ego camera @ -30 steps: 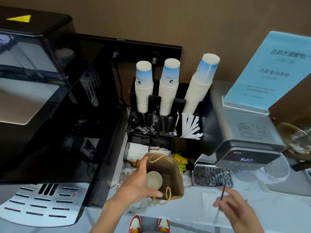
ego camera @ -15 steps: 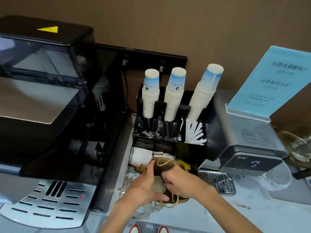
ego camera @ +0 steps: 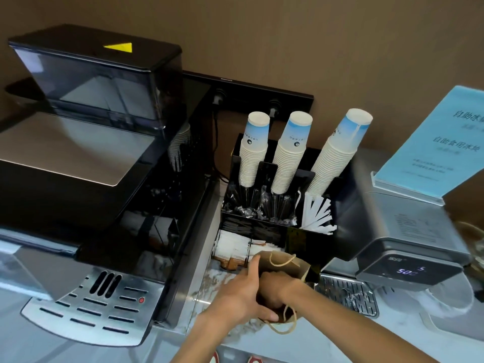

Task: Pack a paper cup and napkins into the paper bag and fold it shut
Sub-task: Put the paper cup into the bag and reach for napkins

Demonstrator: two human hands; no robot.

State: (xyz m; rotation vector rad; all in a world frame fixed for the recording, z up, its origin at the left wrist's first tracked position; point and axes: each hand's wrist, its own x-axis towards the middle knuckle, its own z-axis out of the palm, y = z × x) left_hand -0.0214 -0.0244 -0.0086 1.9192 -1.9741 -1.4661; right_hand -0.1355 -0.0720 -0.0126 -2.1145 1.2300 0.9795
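Note:
The brown paper bag (ego camera: 286,263) with twine handles stands open on the marble counter, in front of the black organiser. My left hand (ego camera: 245,292) grips the bag's left rim, thumb up along its edge. My right hand (ego camera: 272,289) is pushed down inside the bag's mouth, so its fingers are hidden. The paper cup inside the bag is covered by that hand. White napkins (ego camera: 233,246) lie in the organiser's front left compartment, just behind the bag.
Three stacks of paper cups (ego camera: 289,150) stand upside down in the black organiser (ego camera: 309,234), with stirrers and white straws (ego camera: 317,216). A coffee machine (ego camera: 86,179) fills the left. A grey dispenser (ego camera: 408,231) with drip tray (ego camera: 348,294) and a blue sign (ego camera: 434,145) stand right.
My right hand left the counter on the right, came over to the bag and went down into its opening. The cup, visible a second ago, is now covered. The view rose.

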